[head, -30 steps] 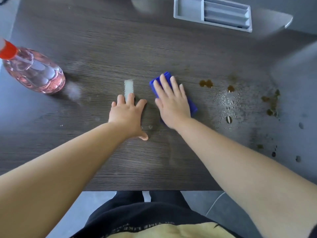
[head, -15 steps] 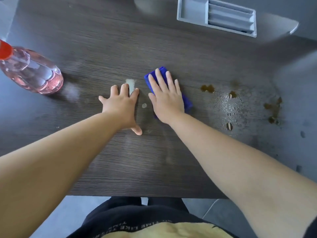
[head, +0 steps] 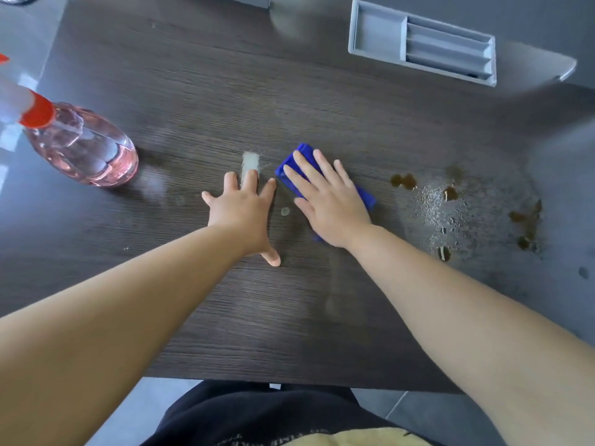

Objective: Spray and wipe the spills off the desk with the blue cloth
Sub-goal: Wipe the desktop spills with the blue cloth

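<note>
Palm down, the right hand [head: 331, 207] is pressing on the blue cloth [head: 298, 156], its fingers lying straight and slightly spread, not curling round anything. The cloth is sitting folded on the dark wood-grain desk [head: 209, 91], near the middle, mostly hiding under the hand. One end is showing beyond the fingertips and a corner is peeking out on the little-finger side. The left hand [head: 243, 210] is resting flat on the desk just beside it, fingers straight and fanning out, thumb pointing back towards the person, gripping nothing. The two hands are lying close together without touching. The left middle finger is touching the near end of a pale smear [head: 250, 160], and a small droplet [head: 285, 211] is sitting between the hands. To the right of the cloth, apart from it, brown spills [head: 404, 181] are dotting the desk, with a patch of fine spray drops [head: 434, 204] glistening among them. A spray bottle [head: 87, 149] with pink liquid and a red collar is sitting on the left part of the desk, well apart from the hands. A grey tray [head: 380, 30] with compartments is lying at the far side. Dark clothing [head: 257, 410] is showing below the desk's near edge
</note>
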